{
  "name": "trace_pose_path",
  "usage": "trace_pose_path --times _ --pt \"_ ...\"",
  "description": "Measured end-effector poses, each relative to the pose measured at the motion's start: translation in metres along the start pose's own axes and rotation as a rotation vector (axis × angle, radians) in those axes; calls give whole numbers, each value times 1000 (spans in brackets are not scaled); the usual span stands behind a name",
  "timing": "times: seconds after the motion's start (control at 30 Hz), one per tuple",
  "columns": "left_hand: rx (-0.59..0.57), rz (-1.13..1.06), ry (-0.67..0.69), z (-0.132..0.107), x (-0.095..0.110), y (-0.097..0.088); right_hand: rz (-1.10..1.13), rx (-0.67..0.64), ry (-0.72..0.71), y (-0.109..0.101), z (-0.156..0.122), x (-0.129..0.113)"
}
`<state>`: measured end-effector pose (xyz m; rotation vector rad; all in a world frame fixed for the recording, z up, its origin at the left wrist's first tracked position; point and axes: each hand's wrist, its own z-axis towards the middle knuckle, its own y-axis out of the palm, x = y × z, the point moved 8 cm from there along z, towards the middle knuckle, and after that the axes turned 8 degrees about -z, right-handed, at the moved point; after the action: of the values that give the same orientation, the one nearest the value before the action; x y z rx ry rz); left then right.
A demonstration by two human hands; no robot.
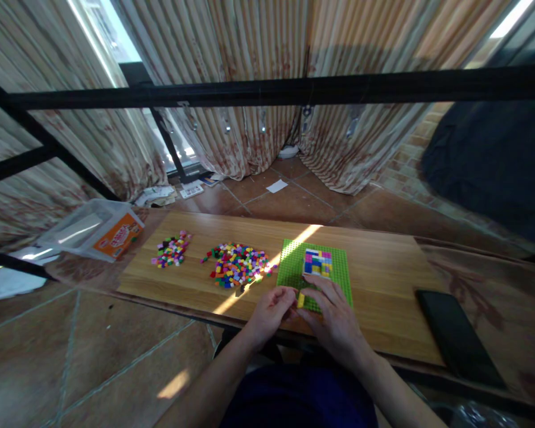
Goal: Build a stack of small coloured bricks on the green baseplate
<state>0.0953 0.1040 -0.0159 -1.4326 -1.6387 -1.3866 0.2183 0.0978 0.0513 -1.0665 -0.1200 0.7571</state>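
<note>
A green studded baseplate (289, 261) lies on the wooden board in front of me. On its upper middle stands a rectangle of coloured toy bricks (318, 261) in blue, pink, purple, yellow and white. A yellow brick (301, 299) shows near the plate's front left corner, between my hands. My left hand (274, 309) is pinched at that corner, just left of the yellow brick; anything in its fingertips is too small to make out. Over the plate's front, my right hand (332, 312) has its fingers apart, their tips near the yellow brick and the coloured rectangle's lower edge.
A big pile of loose bricks (238, 264) lies left of the plate, with a smaller pile (172, 249) farther left. A clear plastic box (87, 229) with an orange label stands at the far left. A dark phone-like slab (459, 336) lies on the right.
</note>
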Motion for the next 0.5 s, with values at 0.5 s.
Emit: trace_pose_path --times 0.5 --pt "414 797 347 -44 34 -96 105 -100 14 70 26 -35"
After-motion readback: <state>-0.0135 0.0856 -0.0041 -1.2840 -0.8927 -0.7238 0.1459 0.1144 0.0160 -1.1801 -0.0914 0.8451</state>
